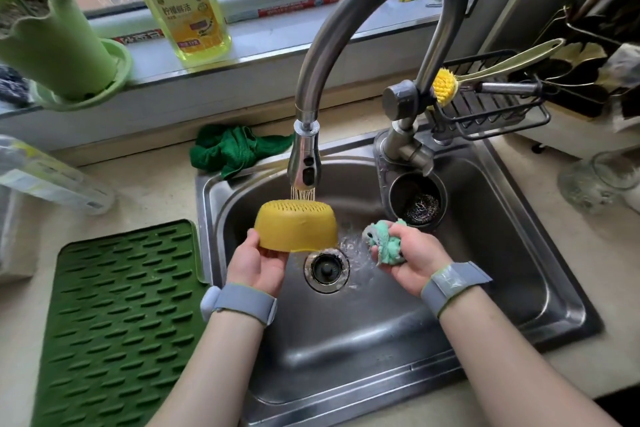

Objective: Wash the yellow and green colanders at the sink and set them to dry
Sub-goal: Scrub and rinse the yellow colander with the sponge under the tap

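Rinse step. Left hand (258,262) grips the yellow colander (296,225), inverted at frame centre under the tap (304,163) spray. Right hand (407,255) has its fingers closed around a cloth (386,239). Turn the colander so water reaches every hole. Green colander not seen. Mat (117,322), lower left, is probably the drying place.

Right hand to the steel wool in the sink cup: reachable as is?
Probably yes for the path: steel wool sits just beyond the right hand, nothing between. But the hand grips a teal cloth, so not free.
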### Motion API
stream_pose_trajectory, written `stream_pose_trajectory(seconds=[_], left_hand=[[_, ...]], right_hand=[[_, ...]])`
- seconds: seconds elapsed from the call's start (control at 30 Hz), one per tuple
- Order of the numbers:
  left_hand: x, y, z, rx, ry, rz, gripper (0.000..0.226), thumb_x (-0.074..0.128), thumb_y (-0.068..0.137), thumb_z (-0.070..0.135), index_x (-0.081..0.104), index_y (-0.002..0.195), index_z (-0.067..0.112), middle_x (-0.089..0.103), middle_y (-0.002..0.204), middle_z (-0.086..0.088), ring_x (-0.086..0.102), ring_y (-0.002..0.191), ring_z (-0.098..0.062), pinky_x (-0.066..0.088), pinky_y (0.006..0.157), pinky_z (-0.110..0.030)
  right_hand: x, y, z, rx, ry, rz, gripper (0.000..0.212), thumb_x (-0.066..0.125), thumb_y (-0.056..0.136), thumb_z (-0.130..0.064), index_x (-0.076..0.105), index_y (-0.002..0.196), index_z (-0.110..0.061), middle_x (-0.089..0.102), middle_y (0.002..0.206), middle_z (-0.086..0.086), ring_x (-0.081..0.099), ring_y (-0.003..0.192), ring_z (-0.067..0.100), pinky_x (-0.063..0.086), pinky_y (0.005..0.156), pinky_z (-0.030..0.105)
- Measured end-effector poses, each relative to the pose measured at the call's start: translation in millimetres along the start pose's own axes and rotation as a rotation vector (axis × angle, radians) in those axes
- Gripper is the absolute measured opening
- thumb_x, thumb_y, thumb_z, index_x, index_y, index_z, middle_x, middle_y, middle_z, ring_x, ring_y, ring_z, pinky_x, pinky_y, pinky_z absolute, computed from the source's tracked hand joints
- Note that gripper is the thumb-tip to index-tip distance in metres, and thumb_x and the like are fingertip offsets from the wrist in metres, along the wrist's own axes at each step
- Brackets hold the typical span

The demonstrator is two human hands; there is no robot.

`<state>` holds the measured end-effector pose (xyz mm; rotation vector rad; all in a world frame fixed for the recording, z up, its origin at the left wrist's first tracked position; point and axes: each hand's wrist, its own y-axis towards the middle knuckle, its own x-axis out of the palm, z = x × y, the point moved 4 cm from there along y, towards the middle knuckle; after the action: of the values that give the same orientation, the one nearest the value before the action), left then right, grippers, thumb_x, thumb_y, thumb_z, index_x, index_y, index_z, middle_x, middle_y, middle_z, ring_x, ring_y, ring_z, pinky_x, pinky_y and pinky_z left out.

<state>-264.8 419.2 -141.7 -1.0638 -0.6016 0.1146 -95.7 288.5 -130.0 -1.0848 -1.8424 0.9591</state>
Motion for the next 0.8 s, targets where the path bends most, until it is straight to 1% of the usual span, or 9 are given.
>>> stream_pose_trajectory(seconds=[0.13, 0.2, 0.27, 0.37, 0.47, 0.53, 0.63, 0.7, 0.8], left_hand=[[15.2, 17.4, 6.3, 0.039, -0.061, 0.044, 0.033, 0.035, 0.107, 0.019, 0.049, 0.135, 0.008, 0.056, 0.136, -0.011, 0.051, 0.13, -0.026, 0.042, 0.099, -0.044], [26.1, 22.6, 6.8, 0.055, -0.018, 0.033, 0.038, 0.039, 0.106, 0.019, 0.044, 0.142, 0.006, 0.059, 0.132, -0.013, 0.052, 0.131, -0.026, 0.044, 0.095, -0.043], [37.9, 24.0, 2.6, 0.07, 0.052, -0.007, 0.038, 0.044, 0.105, 0.019, 0.046, 0.139, 0.003, 0.063, 0.124, -0.014, 0.057, 0.123, -0.027, 0.047, 0.092, -0.043], [50.2, 19.9, -11.0, 0.1, 0.246, -0.08, 0.022, 0.044, 0.105, 0.018, 0.054, 0.12, 0.006, 0.065, 0.106, -0.012, 0.064, 0.094, -0.022, 0.05, 0.096, -0.044], [49.2, 7.9, -27.2, 0.064, 0.449, -0.204, 0.022, 0.042, 0.105, 0.018, 0.055, 0.117, 0.006, 0.064, 0.108, -0.013, 0.062, 0.093, -0.022, 0.054, 0.081, -0.039], [40.1, -0.9, -31.3, 0.034, 0.52, -0.244, 0.02, 0.041, 0.105, 0.018, 0.058, 0.11, 0.007, 0.065, 0.104, -0.011, 0.062, 0.091, -0.022, 0.054, 0.08, -0.038], [21.8, -9.9, -26.6, 0.006, 0.48, -0.245, 0.024, 0.039, 0.106, 0.019, 0.06, 0.11, 0.009, 0.068, 0.097, -0.008, 0.063, 0.086, -0.02, 0.054, 0.078, -0.035], [9.7, -11.4, -19.0, -0.045, 0.367, -0.227, 0.03, 0.038, 0.106, 0.024, 0.061, 0.113, 0.006, 0.073, 0.092, -0.008, 0.068, 0.08, -0.019, 0.057, 0.069, -0.034], [-1.1, -8.3, -1.5, -0.077, 0.136, -0.174, 0.035, 0.035, 0.107, 0.025, 0.061, 0.1, 0.003, 0.076, 0.073, -0.009, 0.073, 0.061, -0.019, 0.061, 0.053, -0.031]], right_hand=[[0.7, -3.8, 11.7, 0.038, -0.048, -0.014, 0.026, 0.035, 0.095, -0.003, 0.057, 0.085, -0.011, 0.059, 0.08, 0.016, 0.052, 0.063, 0.025, 0.047, 0.038, 0.022], [2.8, -6.9, 13.4, 0.039, -0.075, -0.021, 0.026, 0.036, 0.095, -0.003, 0.058, 0.084, -0.01, 0.06, 0.081, 0.017, 0.053, 0.065, 0.026, 0.047, 0.039, 0.023], [4.8, -8.6, 10.0, 0.016, -0.101, -0.026, 0.024, 0.039, 0.094, -0.004, 0.06, 0.085, -0.011, 0.061, 0.083, 0.016, 0.053, 0.066, 0.026, 0.048, 0.04, 0.024], [8.1, -11.7, -1.8, -0.049, -0.133, -0.04, 0.017, 0.046, 0.094, -0.007, 0.061, 0.087, -0.01, 0.062, 0.08, 0.014, 0.054, 0.064, 0.024, 0.047, 0.041, 0.024], [9.0, -11.5, -14.0, -0.113, -0.16, -0.043, 0.008, 0.057, 0.09, -0.014, 0.063, 0.09, -0.008, 0.065, 0.077, 0.013, 0.056, 0.059, 0.021, 0.047, 0.046, 0.027], [8.4, -8.2, -20.6, -0.155, -0.161, -0.046, 0.015, 0.063, 0.088, -0.02, 0.061, 0.097, -0.008, 0.066, 0.079, 0.012, 0.058, 0.059, 0.02, 0.047, 0.048, 0.028], [8.4, -3.9, -25.0, -0.188, -0.191, -0.041, 0.023, 0.064, 0.088, -0.019, 0.057, 0.106, -0.008, 0.065, 0.08, 0.012, 0.057, 0.059, 0.02, 0.046, 0.045, 0.027], [7.5, -0.7, -23.5, -0.186, -0.21, -0.028, 0.021, 0.063, 0.088, -0.017, 0.056, 0.106, -0.008, 0.063, 0.08, 0.011, 0.056, 0.053, 0.018, 0.046, 0.041, 0.025], [5.1, 4.0, -16.5, -0.167, -0.218, 0.0, 0.016, 0.062, 0.088, -0.016, 0.057, 0.102, -0.009, 0.062, 0.076, 0.009, 0.055, 0.053, 0.018, 0.045, 0.041, 0.024]])
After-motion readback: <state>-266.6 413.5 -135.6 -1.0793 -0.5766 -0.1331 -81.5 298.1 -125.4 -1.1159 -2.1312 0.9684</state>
